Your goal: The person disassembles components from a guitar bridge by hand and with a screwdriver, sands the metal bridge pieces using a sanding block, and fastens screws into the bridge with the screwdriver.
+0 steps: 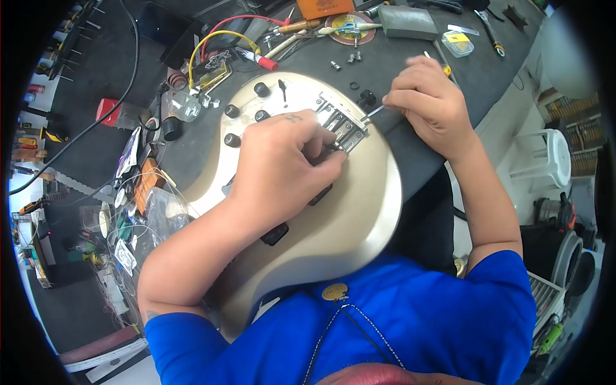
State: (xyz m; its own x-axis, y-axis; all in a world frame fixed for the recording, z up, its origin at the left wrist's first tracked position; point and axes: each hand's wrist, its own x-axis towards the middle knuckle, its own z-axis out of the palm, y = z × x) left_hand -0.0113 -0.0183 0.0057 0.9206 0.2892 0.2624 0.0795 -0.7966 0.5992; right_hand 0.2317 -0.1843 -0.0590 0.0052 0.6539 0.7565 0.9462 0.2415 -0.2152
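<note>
A pale gold bass guitar body (359, 212) lies across my lap and the bench edge, with black control knobs (261, 89) on its far side. The metal bridge (350, 133) sits near its end, several saddles showing. My left hand (282, 154) rests over the body, thumb and curled fingers closed at the near side of the bridge; the fingertips are partly hidden. My right hand (428, 102) is closed around a thin screwdriver (375, 112) whose metal shaft reaches the bridge's outer edge. Its handle is hidden in my fingers. A dark pickup (274, 234) shows below my left forearm.
On the dark bench (398, 61) lie small metal parts (351, 58), a grey block (408, 22), pliers (491, 35) and a small clear box (457, 43). Cables, loose strings and a plastic bag (165, 212) clutter the left. A white stool (545, 157) stands at right.
</note>
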